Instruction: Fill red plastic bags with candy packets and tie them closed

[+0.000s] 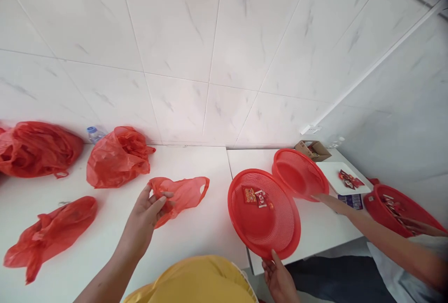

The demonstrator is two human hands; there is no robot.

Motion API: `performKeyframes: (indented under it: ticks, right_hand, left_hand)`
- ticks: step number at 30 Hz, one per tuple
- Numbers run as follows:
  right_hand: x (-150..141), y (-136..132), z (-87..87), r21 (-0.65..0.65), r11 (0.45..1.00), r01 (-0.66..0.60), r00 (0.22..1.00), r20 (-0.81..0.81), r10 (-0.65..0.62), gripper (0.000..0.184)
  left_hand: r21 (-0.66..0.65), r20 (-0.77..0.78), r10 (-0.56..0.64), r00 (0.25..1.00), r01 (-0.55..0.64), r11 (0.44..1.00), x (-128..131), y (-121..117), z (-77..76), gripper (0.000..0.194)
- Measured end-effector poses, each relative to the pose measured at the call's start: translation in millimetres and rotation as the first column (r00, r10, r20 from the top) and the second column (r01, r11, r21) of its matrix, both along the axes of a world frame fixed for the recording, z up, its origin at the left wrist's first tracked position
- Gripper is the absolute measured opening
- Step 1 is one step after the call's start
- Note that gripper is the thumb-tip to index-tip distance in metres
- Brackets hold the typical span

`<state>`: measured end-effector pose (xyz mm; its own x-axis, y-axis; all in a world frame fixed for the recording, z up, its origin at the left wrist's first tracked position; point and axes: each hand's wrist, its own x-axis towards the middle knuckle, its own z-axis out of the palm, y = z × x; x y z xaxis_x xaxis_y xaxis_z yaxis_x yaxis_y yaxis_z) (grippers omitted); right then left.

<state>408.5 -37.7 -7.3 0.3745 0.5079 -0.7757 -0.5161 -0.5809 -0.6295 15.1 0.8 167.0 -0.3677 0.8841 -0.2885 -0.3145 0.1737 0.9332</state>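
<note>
My left hand (149, 207) is closed, thumb against fingers, on one end of a thin red plastic bag (185, 191) that lies flattened over the white table. A loop handle shows at the bag's far end. At the bottom, my right hand (279, 278) grips the near rim of a round red mesh basket (259, 228), thumb on top and fingers curled below. The basket tilts toward me. Inside it lie a few small snack packets (261, 198) in red and orange wrappers.
Filled red bags (117, 158) and a bottle (94, 134) stand on the left. A co-worker's hand (324, 198) touches a second red basket (297, 172). Beyond are a cardboard box (317, 150), a white tray (331, 172) with packets, and another red basket (376, 205).
</note>
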Motion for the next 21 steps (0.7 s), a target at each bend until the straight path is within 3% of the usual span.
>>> performKeyframes:
  ticks: [2, 4, 7, 10, 14, 17, 18, 21]
  right_hand:
    - [-3, -10, 6.2, -0.098, 0.994, -0.04, 0.998, -0.058, 0.034, 0.039]
    - [-10, -17, 12.2, -0.157, 0.967, -0.198, 0.974, -0.147, 0.175, 0.039]
    - [-26, -16, 22.6, -0.061, 0.891, -0.449, 0.882, -0.187, 0.432, 0.039]
    - [-45, -2, 33.2, 0.028, 0.806, -0.591, 0.807, -0.004, 0.591, 0.038]
    - [-67, 28, 46.3, 0.073, 0.65, -0.756, 0.645, 0.251, 0.722, 0.035]
    - [-74, 60, 54.5, 0.11, 0.56, -0.821, 0.543, 0.454, 0.707, 0.027]
    - [-74, 73, 56.2, 0.115, 0.566, -0.816, 0.532, 0.531, 0.66, 0.024]
    - [-68, 118, 56.2, 0.086, 0.672, -0.736, 0.506, 0.73, 0.46, 0.023]
  left_hand:
    - [0.023, 0.016, -0.043, 0.999, 0.043, 0.999, 5, 1, 3.6, 0.052]
    - [0.04, 0.038, -0.063, 0.997, 0.062, 0.997, 8, 0, 5.9, 0.052]
    - [0.059, 0.077, -0.034, 0.996, 0.03, 0.998, 7, -3, 2.4, 0.048]
    - [0.03, 0.07, 0.01, 0.998, -0.012, 0.999, 2, -10, -11.2, 0.042]
    - [-0.099, -0.014, 0.066, 0.998, -0.067, 0.993, -6, -25, -31.7, 0.054]
    - [-0.156, -0.1, 0.081, 0.992, -0.097, 0.983, -7, -35, -35.9, 0.066]
    - [-0.166, -0.135, 0.087, 0.987, -0.109, 0.98, -7, -38, -34.8, 0.07]
    - [-0.195, -0.23, 0.108, 0.967, -0.154, 0.968, -3, -40, -27.6, 0.083]
